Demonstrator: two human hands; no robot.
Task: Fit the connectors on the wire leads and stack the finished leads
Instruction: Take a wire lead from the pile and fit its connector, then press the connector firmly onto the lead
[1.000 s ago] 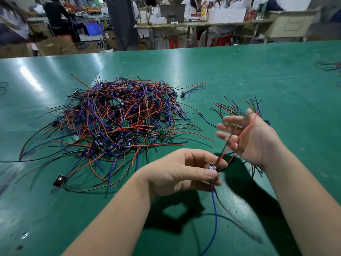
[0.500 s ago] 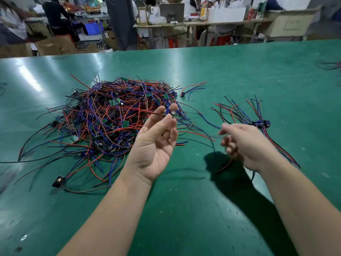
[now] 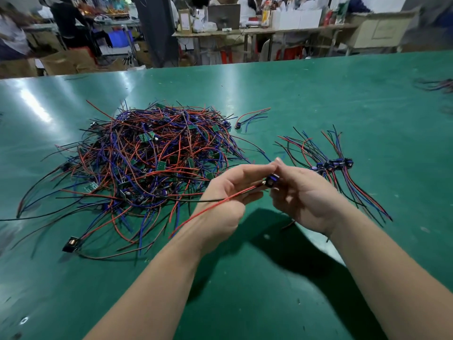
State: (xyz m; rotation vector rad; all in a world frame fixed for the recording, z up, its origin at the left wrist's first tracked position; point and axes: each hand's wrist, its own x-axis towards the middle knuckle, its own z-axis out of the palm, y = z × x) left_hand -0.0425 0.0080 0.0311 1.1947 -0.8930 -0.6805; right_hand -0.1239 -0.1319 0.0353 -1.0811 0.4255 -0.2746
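**Inspector:** State the grip.

**Operator:** My right hand (image 3: 301, 200) pinches the connector (image 3: 272, 180) at the fingertips. My left hand (image 3: 225, 192) curls round the red lead (image 3: 210, 206) and a black one, just behind the connector. The hands touch each other in front of the tangled pile (image 3: 152, 163), at its right edge.

**Inspector:** Change in the last half second?

**Operator:** The hands were apart, with the left raised at the pile and holding the connector. They have now met. I judge that fitting is in progress and this lead is not yet stacked.

**Inspector:** Destination?

**Operator:** The finished stack (image 3: 335, 165), right of the pile, on the green table (image 3: 318, 94).

**Inspector:** Markings?

**Operator:** None legible. The small green boards (image 3: 144, 137) in the pile show no readable print, and the boxes (image 3: 296, 18) beyond it are too blurred.
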